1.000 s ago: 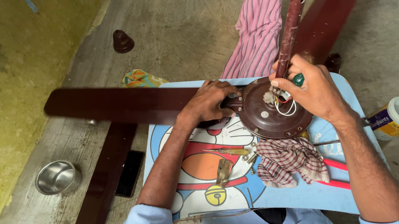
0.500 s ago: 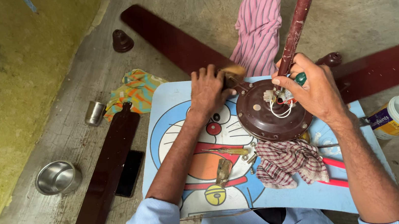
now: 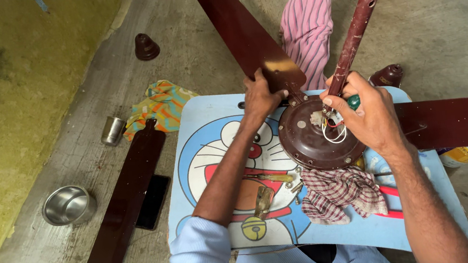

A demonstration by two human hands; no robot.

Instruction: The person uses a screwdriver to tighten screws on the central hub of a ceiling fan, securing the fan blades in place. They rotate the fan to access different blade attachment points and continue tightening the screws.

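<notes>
Fan motor (image 3: 312,135), on worktop (image 3: 205,134): turned further; blade (image 3: 244,32) now points away. My left hand (image 3: 259,97) fingers clamp its root, right hand (image 3: 365,115) fingers grip the downrod (image 3: 354,35).

My fan motor (image 3: 316,137) and its blades (image 3: 244,32) are dark reddish brown, with white wires (image 3: 332,130) on top. The small table (image 3: 211,134) is light blue with a cartoon print. A pink striped cloth (image 3: 306,22), a red-and-white checked rag (image 3: 342,192). My sleeves (image 3: 201,257) are pale blue.
</notes>
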